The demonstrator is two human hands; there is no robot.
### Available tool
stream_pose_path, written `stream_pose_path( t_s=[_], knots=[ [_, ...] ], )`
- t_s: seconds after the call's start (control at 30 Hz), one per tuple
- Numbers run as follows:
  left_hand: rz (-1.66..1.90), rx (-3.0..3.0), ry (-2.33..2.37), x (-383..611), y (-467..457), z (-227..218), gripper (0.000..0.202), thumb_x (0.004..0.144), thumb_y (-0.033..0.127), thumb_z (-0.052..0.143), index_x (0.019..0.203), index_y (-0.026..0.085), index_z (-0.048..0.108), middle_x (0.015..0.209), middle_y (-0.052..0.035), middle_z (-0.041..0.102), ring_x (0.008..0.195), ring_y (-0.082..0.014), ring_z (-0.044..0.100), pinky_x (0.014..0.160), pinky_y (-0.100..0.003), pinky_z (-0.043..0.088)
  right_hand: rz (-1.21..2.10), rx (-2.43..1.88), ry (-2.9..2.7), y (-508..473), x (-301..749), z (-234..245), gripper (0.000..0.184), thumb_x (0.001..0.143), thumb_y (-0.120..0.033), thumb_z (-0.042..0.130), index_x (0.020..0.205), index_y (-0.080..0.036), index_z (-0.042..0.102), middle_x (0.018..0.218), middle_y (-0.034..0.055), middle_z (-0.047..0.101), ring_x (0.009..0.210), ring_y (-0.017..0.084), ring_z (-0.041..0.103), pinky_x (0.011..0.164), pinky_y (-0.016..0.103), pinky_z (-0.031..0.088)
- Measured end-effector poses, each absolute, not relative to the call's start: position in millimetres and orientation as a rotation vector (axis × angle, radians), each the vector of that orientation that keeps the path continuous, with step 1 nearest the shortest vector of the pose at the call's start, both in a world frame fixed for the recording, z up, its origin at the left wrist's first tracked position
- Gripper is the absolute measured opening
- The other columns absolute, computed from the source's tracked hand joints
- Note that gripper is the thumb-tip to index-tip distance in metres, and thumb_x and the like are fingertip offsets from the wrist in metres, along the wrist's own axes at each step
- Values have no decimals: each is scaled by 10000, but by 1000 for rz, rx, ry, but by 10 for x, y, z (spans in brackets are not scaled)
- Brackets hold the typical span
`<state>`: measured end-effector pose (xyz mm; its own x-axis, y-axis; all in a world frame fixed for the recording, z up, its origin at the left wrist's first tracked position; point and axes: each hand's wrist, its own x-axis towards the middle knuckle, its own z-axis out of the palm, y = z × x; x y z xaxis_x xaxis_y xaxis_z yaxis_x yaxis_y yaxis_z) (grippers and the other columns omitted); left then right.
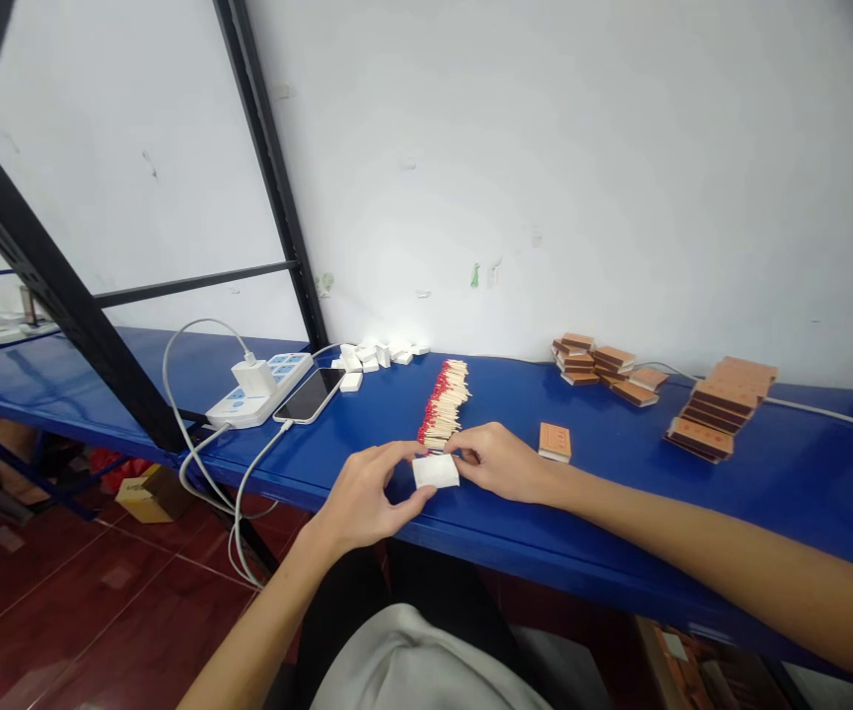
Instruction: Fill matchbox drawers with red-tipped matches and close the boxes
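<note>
A small white matchbox tray (436,471) sits at the front of the blue table, between my two hands. My left hand (367,493) grips its left side, the thumb at the near edge and the index finger at the far edge. On the opposite side, my right hand (496,461) has its bent fingers closed at the tray's right edge, close to the matches; the fingertips are partly hidden. Just beyond the tray runs a long row of red-headed matches (447,404). To the right of my right hand lies a single orange-brown matchbox (554,442).
White trays (367,357) lie loosely by the wall. A phone (311,394) and a power strip (259,392) with cables are at left. Matchboxes form a loose pile (604,365) and a leaning stack (722,409) at right. A black shelf post (63,227) rises at left.
</note>
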<state>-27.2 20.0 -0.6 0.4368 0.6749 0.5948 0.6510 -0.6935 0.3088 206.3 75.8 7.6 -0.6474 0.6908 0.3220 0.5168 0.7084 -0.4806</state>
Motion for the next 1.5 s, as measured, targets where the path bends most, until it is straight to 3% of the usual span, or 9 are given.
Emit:
stream_pose_path(
  t_s=[0.17,0.3,0.4,0.5,0.57,0.63,0.9,1.2,1.5],
  knots=[
    [1042,2654,1166,-255,185,-42,384,832,330,700,1194,222,637,1028,-33,743,754,-173,657,809,-335,521,409,-907,-2412,757,2086,21,130,871,-150,620,898,-163,746,590,-33,583,520,95,467,588,230,352],
    [1009,2709,1137,-263,161,-38,388,813,362,715,1166,213,652,1087,-57,748,942,-235,690,981,-421,467,399,-914,-2419,762,2081,7,119,893,-192,628,870,-168,742,587,-36,567,530,93,454,587,229,343],
    [981,2705,1179,-259,161,-17,393,820,383,701,1174,218,656,1105,-60,737,943,-239,673,942,-434,452,405,-924,-2424,760,2072,12,115,888,-185,632,875,-170,745,585,-38,561,525,92,449,580,228,342],
    [1076,2664,1314,-249,190,0,206,908,372,592,935,205,709,910,-46,721,819,-210,626,815,-406,419,412,-920,-2433,756,2071,23,115,879,-174,635,879,-168,750,594,-35,564,527,93,454,580,229,346],
    [1162,2588,1456,-242,219,-7,393,989,345,468,674,190,642,704,-26,652,708,-182,577,754,-385,386,416,-919,-2436,753,2075,31,113,877,-170,634,876,-167,748,593,-35,559,524,93,455,579,229,348],
    [1175,2513,1529,-237,248,-29,515,1034,319,382,568,187,554,588,-5,588,626,-161,545,723,-366,374,418,-911,-2440,747,2079,35,109,873,-166,634,865,-166,742,590,-37,556,521,92,455,578,228,349],
    [1023,2555,1446,-244,297,-81,278,987,183,403,1091,201,661,935,-43,667,817,-185,624,746,-316,455,272,-966,-2384,707,2086,32,151,886,-184,611,934,-175,754,610,-26,608,534,101,490,607,240,349],
    [824,2674,1713,-218,312,-82,369,950,178,427,1208,206,689,981,-65,605,880,-223,587,756,-369,413,204,-915,-2471,711,2089,51,227,934,-243,566,997,-208,782,800,35,733,682,150,616,630,256,361],
    [645,2595,1757,-206,295,-46,414,977,209,381,1277,229,666,1020,-70,594,945,-233,564,826,-400,420,204,-917,-2555,729,2109,57,300,998,-315,488,1121,-234,748,863,39,729,761,178,659,685,276,407]
  ],
)
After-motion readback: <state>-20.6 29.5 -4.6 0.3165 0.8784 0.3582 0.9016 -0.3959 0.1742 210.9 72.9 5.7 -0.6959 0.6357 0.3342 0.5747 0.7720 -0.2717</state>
